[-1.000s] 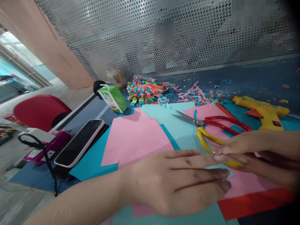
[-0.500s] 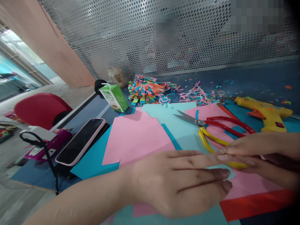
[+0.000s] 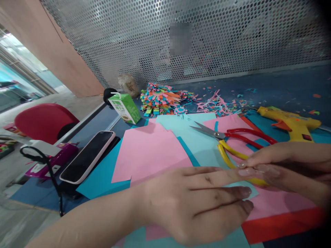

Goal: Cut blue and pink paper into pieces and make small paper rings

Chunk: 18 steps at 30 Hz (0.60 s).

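Note:
My left hand (image 3: pixel 204 199) reaches across coloured paper sheets, palm down, its fingers pressed side by side. Its index fingertip meets the fingertips of my right hand (image 3: pixel 281 165), whose thumb and fingers are closed at the same spot. Anything between the fingertips is too small or hidden to make out. Just beyond them lie scissors (image 3: pixel 219 135) with one red and one yellow handle, blades apart. Pink paper (image 3: pixel 155 148) is beyond my left wrist, and pale blue paper (image 3: pixel 204 148) lies under the scissors. Red paper (image 3: pixel 281 224) shows below my right hand.
A yellow glue gun (image 3: pixel 292 120) lies at the right. Behind are a pile of fringed paper pieces (image 3: pixel 160 98), paper scraps (image 3: pixel 219 105) and a green drink carton (image 3: pixel 125 107). A phone (image 3: pixel 89 156) and purple device (image 3: pixel 55 158) lie left. Perforated metal panel (image 3: pixel 144 38) stands behind.
The thumb and fingers of my right hand have shifted slightly at the meeting point. My left hand keeps nearly the same pose, and the whole view has moved a little.

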Each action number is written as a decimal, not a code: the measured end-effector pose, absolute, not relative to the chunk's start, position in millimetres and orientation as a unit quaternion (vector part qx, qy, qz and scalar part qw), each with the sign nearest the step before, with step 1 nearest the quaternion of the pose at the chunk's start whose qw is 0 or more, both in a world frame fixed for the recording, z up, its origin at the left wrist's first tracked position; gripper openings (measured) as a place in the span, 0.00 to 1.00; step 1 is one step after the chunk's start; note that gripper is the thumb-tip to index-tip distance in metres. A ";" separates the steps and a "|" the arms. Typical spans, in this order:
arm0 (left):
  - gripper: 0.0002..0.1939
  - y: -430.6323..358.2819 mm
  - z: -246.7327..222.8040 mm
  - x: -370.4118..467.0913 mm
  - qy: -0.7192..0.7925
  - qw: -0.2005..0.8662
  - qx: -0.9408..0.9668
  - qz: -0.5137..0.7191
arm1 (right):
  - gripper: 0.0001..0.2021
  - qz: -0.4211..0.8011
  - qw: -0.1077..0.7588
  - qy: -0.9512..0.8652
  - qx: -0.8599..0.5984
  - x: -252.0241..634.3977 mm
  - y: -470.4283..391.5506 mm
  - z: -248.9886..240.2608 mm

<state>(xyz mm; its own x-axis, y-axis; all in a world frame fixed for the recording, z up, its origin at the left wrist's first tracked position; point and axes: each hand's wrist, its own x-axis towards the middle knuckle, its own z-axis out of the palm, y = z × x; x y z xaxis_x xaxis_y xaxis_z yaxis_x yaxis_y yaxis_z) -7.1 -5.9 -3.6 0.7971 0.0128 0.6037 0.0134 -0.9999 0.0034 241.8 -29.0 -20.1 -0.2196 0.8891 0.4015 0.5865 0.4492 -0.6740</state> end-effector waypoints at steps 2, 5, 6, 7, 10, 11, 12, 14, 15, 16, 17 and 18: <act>0.12 -4.4 -3.8 -7.2 -0.008 0.002 -0.947 -0.322 | 0.09 0.197 0.390 -0.757 -0.486 242.5 -31.5 -19.8; 0.12 -3.8 -5.6 -7.5 -0.008 0.004 -0.949 -0.315 | 0.14 0.169 0.405 -0.730 -0.523 243.0 -35.1 -23.4; 0.12 -4.1 -6.5 -7.5 -0.011 -0.001 -0.949 -0.315 | 0.16 0.158 0.411 -0.722 -0.534 243.0 -35.9 -25.2; 0.12 -4.5 -7.4 -7.4 -0.014 -0.006 -0.948 -0.318 | 0.17 0.149 0.414 -0.717 -0.540 242.9 -36.3 -27.0; 0.12 -5.7 -9.0 -6.7 -0.026 -0.012 -0.947 -0.320 | 0.18 0.136 0.417 -0.717 -0.541 243.2 -35.4 -29.8; 0.12 -5.9 -9.0 -6.5 -0.025 -0.012 -0.947 -0.319 | 0.19 0.134 0.417 -0.719 -0.540 243.6 -34.4 -29.6; 0.13 -5.8 -8.9 -6.3 -0.024 -0.012 -0.947 -0.321 | 0.18 0.134 0.416 -0.720 -0.539 244.0 -33.4 -29.0; 0.13 -5.3 -8.4 -6.8 -0.018 -0.017 -0.947 -0.321 | 0.18 0.135 0.416 -0.722 -0.536 244.4 -31.5 -26.5; 0.12 -4.9 -8.3 -7.4 -0.016 -0.022 -0.946 -0.323 | 0.17 0.140 0.417 -0.724 -0.531 244.1 -31.1 -24.7; 0.12 -4.5 -8.4 -8.2 -0.015 -0.026 -0.947 -0.320 | 0.15 0.147 0.416 -0.729 -0.523 243.4 -31.1 -22.6; 0.12 -4.1 -8.8 -9.2 -0.012 -0.030 -0.949 -0.312 | 0.12 0.160 0.411 -0.739 -0.510 242.2 -31.6 -20.3; 0.13 -4.0 -9.5 -10.1 -0.009 -0.033 -0.953 -0.302 | 0.11 0.176 0.403 -0.752 -0.491 240.5 -32.6 -17.9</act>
<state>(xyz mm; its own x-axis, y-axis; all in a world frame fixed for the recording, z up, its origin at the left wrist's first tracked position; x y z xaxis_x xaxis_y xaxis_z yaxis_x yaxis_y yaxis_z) -10.1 -4.0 -9.5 0.8173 0.0371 0.5751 -0.0024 -0.9977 0.0677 240.5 -32.6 -17.9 -0.1938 0.8804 0.4329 0.5969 0.4560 -0.6601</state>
